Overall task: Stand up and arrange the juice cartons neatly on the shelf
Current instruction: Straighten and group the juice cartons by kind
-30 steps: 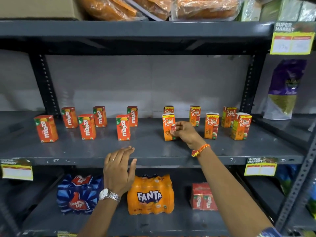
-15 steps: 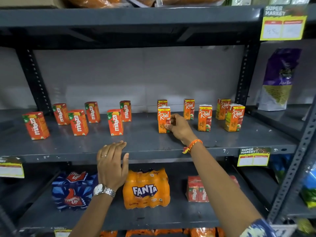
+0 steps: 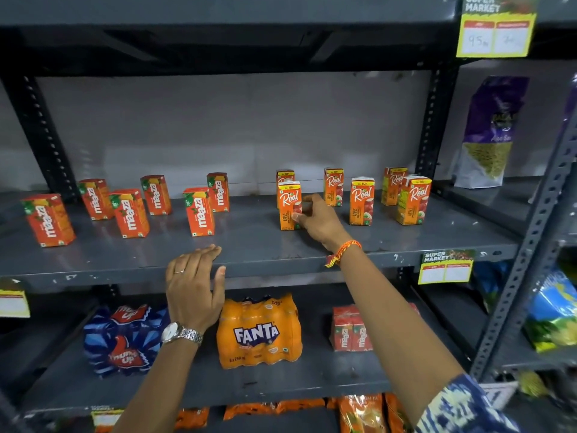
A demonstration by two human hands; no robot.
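Several small juice cartons stand upright on the grey middle shelf point(image 3: 256, 245). On the left are red-orange Maaza cartons point(image 3: 198, 210), staggered in two loose rows. On the right are orange Real cartons point(image 3: 361, 201), also staggered. My right hand point(image 3: 318, 218) grips the right side of the front-left Real carton point(image 3: 288, 205), which stands on the shelf. My left hand point(image 3: 195, 284) rests flat on the shelf's front edge, fingers together, holding nothing.
Below are a Thums Up pack point(image 3: 126, 339), a Fanta pack point(image 3: 259, 331) and a Maaza pack point(image 3: 352, 328). A purple bag point(image 3: 490, 132) stands on the right-hand rack beyond the upright post point(image 3: 432, 120). Price tags point(image 3: 446, 266) hang from the shelf edges.
The view has tilted down a little and drawn nearer. My right hand stays on the same Real carton; my left hand stays on the shelf edge.
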